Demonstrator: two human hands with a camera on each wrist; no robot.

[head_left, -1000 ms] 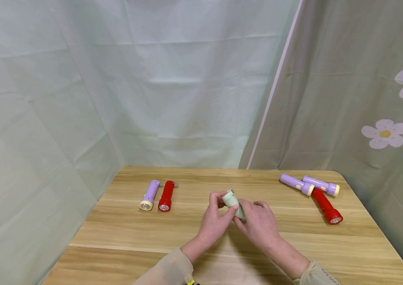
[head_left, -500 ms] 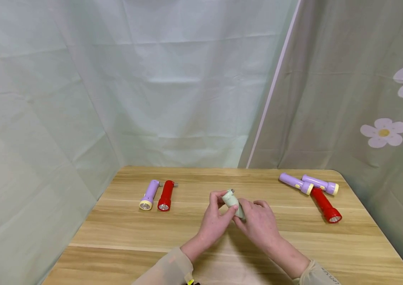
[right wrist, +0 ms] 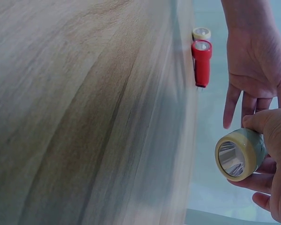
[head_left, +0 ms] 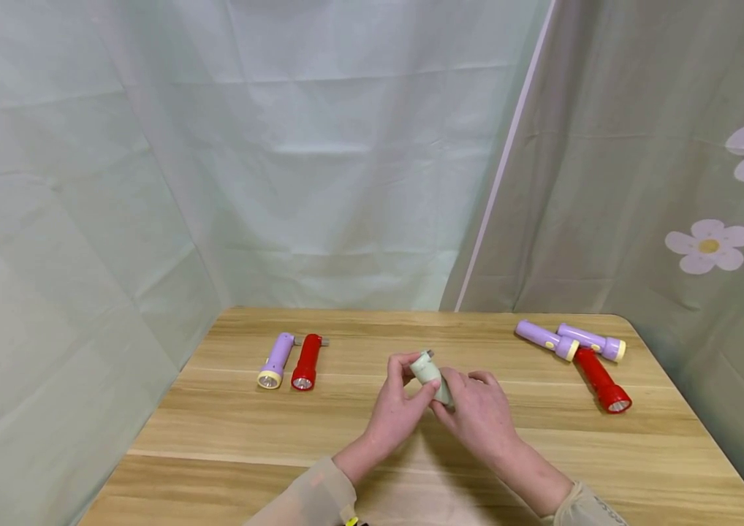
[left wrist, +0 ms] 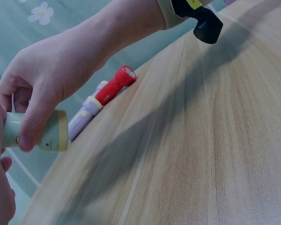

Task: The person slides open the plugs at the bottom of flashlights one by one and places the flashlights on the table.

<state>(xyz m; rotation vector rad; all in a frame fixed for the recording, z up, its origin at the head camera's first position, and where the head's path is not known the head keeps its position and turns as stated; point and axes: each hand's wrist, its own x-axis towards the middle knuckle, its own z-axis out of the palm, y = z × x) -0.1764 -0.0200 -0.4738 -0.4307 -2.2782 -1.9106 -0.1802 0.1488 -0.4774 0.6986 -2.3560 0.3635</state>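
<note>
A pale green flashlight (head_left: 424,367) with a cream lens ring is held tilted above the table by both hands. My left hand (head_left: 395,406) pinches its tail end between thumb and fingers. My right hand (head_left: 479,418) grips the head end; in the left wrist view its thumb lies along the green barrel (left wrist: 51,133). A small grey metal piece (head_left: 429,353) sticks out at the tail. The right wrist view shows the flashlight's reflector (right wrist: 232,158) facing the camera.
At the table's left lie a purple flashlight (head_left: 277,359) and a red flashlight (head_left: 307,362), with grey pieces at their tail ends. Two purple flashlights (head_left: 543,337) and a red one (head_left: 598,378) lie together at the right. Curtains (head_left: 346,183) hang behind the wooden table (head_left: 247,424).
</note>
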